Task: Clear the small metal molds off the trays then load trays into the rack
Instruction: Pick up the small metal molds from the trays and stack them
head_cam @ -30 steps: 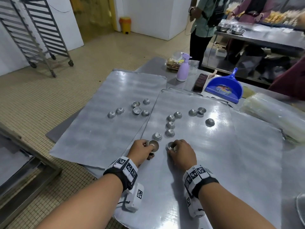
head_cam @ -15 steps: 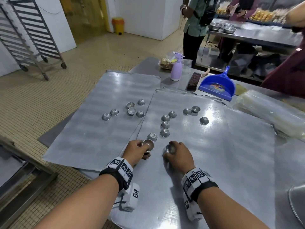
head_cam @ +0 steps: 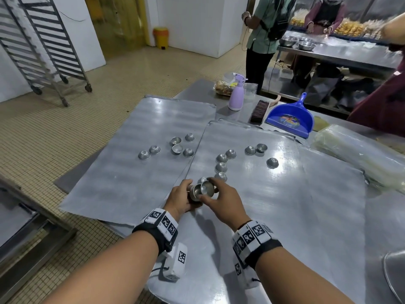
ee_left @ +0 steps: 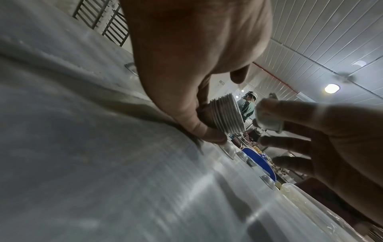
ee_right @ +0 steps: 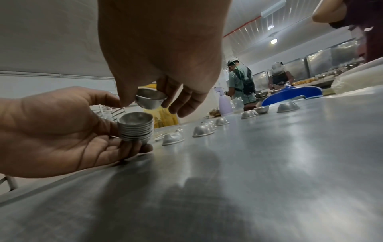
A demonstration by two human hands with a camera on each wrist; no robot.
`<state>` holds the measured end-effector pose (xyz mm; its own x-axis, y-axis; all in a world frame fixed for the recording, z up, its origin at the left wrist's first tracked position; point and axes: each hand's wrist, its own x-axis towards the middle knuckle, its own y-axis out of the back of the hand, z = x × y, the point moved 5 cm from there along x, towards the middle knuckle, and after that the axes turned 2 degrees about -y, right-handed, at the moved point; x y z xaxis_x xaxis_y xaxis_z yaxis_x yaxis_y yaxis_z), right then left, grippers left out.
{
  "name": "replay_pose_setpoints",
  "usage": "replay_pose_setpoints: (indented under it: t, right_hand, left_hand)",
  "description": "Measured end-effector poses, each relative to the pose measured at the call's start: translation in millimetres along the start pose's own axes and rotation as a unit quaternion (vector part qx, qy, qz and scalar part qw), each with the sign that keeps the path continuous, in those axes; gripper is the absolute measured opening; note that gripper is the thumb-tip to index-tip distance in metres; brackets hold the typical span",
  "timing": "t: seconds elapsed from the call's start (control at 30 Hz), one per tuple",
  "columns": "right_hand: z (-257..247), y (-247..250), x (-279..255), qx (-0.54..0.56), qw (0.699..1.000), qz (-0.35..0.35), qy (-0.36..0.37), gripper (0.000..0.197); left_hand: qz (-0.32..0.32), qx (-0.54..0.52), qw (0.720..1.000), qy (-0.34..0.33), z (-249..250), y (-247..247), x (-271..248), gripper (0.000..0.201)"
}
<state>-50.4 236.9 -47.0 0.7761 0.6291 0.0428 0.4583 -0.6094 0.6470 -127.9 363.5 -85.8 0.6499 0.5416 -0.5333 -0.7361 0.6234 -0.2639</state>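
My left hand holds a stack of several nested metal molds just above the near tray, its fingers curled under the stack. My right hand pinches a single mold right over the top of that stack, with a small gap between them in the right wrist view. Several loose molds lie upside down on the near tray. Several more molds sit on the left tray. The wheeled tray rack stands far left by the wall.
Behind the trays are a purple spray bottle, a brush and a blue dustpan. A pile of clear plastic sheets lies at the right. A metal bowl rim shows bottom right. People work at the back table.
Both hands have lifted off the near tray and come together. The right hand has picked up one mold and brought it over the stack in the left hand.
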Motion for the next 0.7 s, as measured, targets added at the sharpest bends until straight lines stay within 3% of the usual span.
replay_pose_setpoints:
  t: [0.2, 0.5, 0.7]
  right_hand:
    - [-5, -11, -2, -0.024, 1.0, -0.014, -0.002, 0.058]
    - [-7, -26, -1, -0.019, 0.998, -0.064, -0.002, 0.073]
    - [4, -24, 2, 0.001, 0.998, -0.059, -0.023, 0.042]
  left_hand:
    - [-0.017, -0.012, 1.0, 0.005, 1, -4, -6, 0.043]
    - [-0.006, 0.034, 0.999, -0.021, 0, 19, -3, 0.025]
    - [0.029, -0.01, 0.999, -0.022, 4, 36, 3, 0.023]
